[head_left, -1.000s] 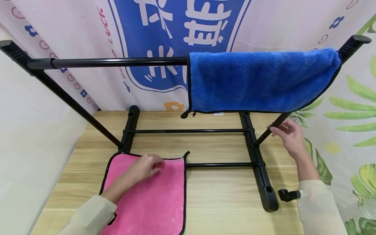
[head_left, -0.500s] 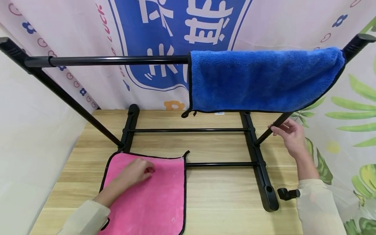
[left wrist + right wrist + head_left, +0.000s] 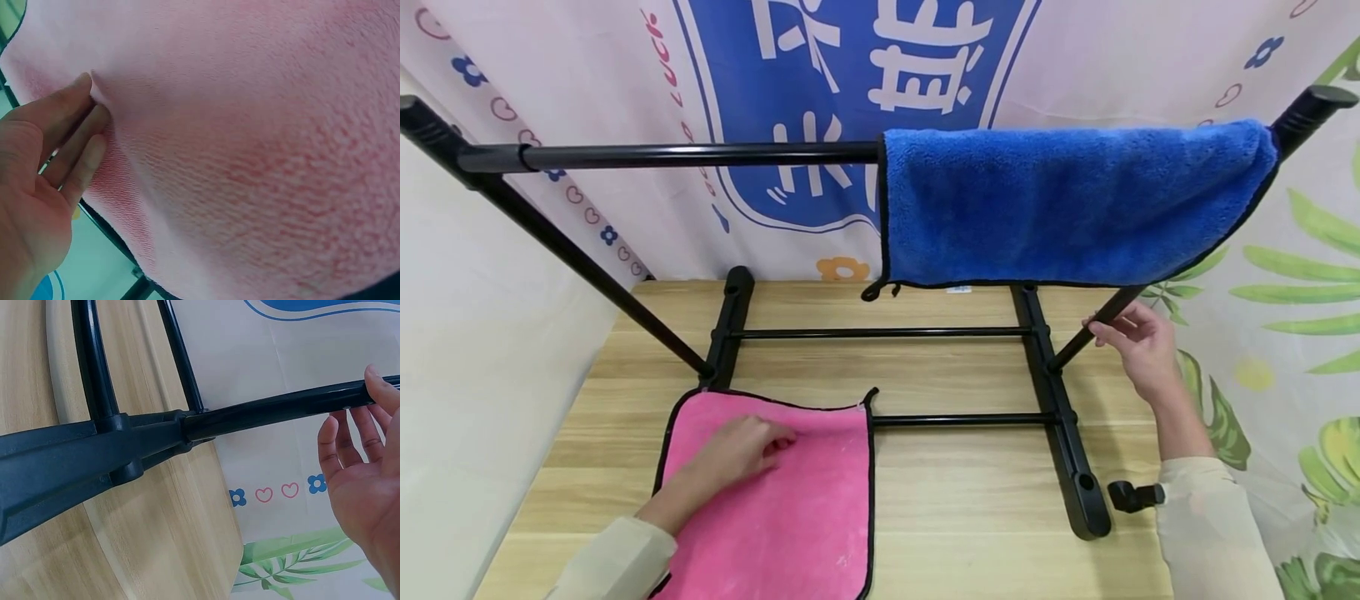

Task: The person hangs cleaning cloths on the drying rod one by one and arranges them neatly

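Observation:
A pink towel (image 3: 805,517) with black edging lies over the front left of a black rack's base. My left hand (image 3: 737,454) is on its upper part, and in the left wrist view the thumb and fingertips pinch a small fold of the towel (image 3: 237,125). My right hand (image 3: 1142,346) holds the rack's right upright post (image 3: 1070,352) low down, thumb on one side and fingers on the other, as the right wrist view also shows. A blue towel (image 3: 1060,208) with black edging hangs over the right half of the top bar (image 3: 700,155).
The rack's right foot (image 3: 1060,433) and left foot (image 3: 730,317) stand on the wooden tabletop (image 3: 970,508), joined by two low crossbars. A printed curtain (image 3: 1075,67) hangs behind. Beside the right sleeve is a small black fitting (image 3: 1135,497).
My left hand has drawn back leftward over the pink towel, and a crease now runs from its fingertips. The right hand keeps its place on the post.

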{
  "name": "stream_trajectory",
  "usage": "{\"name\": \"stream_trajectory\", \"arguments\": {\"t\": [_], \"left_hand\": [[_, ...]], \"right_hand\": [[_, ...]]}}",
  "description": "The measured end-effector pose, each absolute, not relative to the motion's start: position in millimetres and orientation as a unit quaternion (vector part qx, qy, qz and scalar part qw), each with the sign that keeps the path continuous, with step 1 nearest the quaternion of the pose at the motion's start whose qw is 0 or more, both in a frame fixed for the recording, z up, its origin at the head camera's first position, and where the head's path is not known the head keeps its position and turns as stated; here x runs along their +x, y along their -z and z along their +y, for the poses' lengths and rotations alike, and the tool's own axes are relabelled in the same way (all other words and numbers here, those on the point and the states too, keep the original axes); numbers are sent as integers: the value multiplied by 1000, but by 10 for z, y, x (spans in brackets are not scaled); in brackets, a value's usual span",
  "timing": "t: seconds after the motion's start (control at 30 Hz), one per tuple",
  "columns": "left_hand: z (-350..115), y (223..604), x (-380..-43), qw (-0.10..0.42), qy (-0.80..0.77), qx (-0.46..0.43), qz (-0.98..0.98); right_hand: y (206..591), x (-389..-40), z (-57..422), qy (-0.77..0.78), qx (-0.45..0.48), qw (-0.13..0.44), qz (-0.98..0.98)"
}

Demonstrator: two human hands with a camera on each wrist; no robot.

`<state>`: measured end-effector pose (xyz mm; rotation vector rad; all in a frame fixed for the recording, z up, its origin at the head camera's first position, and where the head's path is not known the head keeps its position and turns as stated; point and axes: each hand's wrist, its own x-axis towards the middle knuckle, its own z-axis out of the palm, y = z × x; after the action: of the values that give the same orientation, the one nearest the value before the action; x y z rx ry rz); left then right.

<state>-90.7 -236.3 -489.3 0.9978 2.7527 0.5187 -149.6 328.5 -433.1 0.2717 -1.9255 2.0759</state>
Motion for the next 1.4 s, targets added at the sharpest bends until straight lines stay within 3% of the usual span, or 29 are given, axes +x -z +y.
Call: {"name": "stream_trajectory", "arguments": {"t": [0.97,1.4], "left_hand": [[-2313,4966,-887,53,-143,356,922],[-2220,4808,-992,120,-166,377,903]], "right_hand": [[4316,-1482,3283,-718,86,145,-676],[4329,-1500,3286,-721,93,146,-671]]}}
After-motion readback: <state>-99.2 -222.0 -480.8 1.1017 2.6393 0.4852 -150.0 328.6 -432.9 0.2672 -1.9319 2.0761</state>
